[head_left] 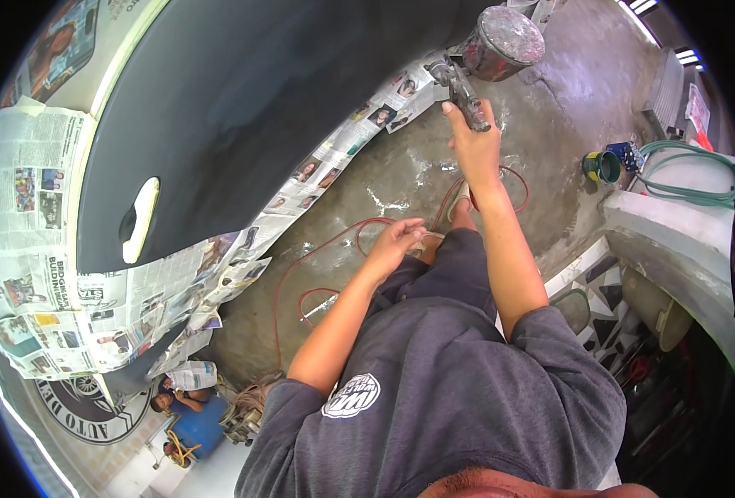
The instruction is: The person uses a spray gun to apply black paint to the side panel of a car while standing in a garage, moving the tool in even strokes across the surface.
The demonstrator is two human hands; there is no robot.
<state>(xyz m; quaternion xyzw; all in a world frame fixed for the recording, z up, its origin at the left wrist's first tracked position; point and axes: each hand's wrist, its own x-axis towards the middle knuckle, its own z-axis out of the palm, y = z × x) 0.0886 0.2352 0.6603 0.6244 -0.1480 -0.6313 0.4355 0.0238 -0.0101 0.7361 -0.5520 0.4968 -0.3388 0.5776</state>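
My right hand [473, 145] is closed around the handle of a paint-smeared spray gun [465, 95], held out beside the lower edge of a dark car door [251, 116]. A round, paint-spattered cup [509, 37] sits at the gun's far end. My left hand [394, 247] hangs in front of my body with its fingers loosely bent and apart, and I see nothing held in it. Newspaper masking [318, 170] runs along the door's bottom edge and covers the neighbouring panels. The door handle [141, 220] is wrapped in pale tape.
A thin red hose [289, 270] loops over the wet-looking concrete floor [550, 124] around my feet. Over at the right are a green bucket [602, 168] and a coiled green hose [687, 195] on a ledge. Another person [176, 398] is near a blue tank [201, 427] at lower left.
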